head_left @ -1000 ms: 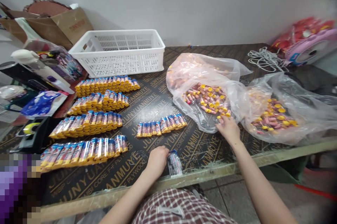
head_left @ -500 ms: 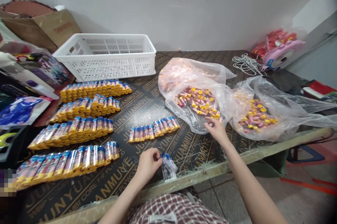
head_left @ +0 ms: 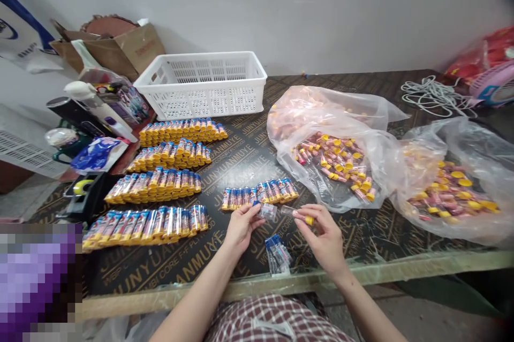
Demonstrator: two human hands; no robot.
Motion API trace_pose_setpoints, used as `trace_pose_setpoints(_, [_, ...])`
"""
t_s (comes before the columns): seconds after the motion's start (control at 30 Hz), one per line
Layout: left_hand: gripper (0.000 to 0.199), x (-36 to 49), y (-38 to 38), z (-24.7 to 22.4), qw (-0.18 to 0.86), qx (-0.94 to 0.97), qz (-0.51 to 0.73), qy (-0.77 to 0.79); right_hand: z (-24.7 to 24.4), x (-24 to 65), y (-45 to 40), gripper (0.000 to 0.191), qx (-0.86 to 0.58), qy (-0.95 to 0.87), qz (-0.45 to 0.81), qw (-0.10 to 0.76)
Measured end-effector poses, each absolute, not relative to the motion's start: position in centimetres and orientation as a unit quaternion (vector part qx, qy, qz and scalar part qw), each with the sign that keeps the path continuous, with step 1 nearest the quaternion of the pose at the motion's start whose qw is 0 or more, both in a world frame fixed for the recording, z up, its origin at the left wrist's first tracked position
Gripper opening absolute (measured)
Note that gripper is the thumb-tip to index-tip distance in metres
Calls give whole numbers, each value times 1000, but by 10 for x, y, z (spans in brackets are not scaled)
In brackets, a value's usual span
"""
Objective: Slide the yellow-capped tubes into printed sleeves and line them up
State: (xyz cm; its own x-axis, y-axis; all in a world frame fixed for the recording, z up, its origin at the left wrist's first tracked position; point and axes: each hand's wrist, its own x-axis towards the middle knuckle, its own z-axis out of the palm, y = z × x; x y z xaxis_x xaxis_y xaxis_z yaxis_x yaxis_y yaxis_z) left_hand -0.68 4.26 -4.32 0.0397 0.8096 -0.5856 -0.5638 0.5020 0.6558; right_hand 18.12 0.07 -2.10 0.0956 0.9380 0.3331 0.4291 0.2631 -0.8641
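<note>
1. Currently, four full rows of wrapped tubes [head_left: 160, 171] lie at the left of the plywood table [head_left: 241, 154], in front of the white basket [head_left: 203, 85]. These appear finished.
2. A fifth, shorter row [head_left: 259, 194] lies near the table's centre, just beyond the hands. It holds roughly ten tubes; the exact count cannot be read.
3. The left hand [head_left: 241, 224] pinches one small clear sleeve [head_left: 267, 210] between thumb and fingertips; the remaining fingers are loosely curled.
4. A small stack of spare sleeves [head_left: 278, 253] lies at the near table edge, between the two hands.
5. The right hand [head_left: 323, 235] grips one yellow-capped tube [head_left: 297, 214] at its cap end, with the open end pointing at the sleeve. The tube is close to the sleeve's mouth; whether it has entered cannot be told.
6. Two clear plastic bags of unwrapped tubes remain at the right: the nearer bag [head_left: 333, 160] and the far bag [head_left: 453, 187]. Each holds many pieces, so judged by volume, considerable work is left.
</note>
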Motion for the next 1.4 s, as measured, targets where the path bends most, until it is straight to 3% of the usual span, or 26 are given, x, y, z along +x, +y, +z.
trace_pose_setpoints(0.5, [39,-6,40,-45,646,107,535,534,-29,160,-12,50,-482,-716,150,482])
trace_pose_setpoints(0.83, [38,2,32,-38,687,176,519,477,-28,157,-14,44,-457,-713,304,437])
trace_pose_setpoints(0.97, [43,4,28,-27,735,220,453,454,-33,163,-11,57,-468,-720,270,436])
trace_pose_setpoints(1.1, [35,9,23,-18,768,272,394,425,-34,169,-7,79,-469,-727,246,438])
trace_pose_setpoints(1.4, [41,15,15,-16,776,283,365,431,-32,175,-4,86,-379,-746,363,411])
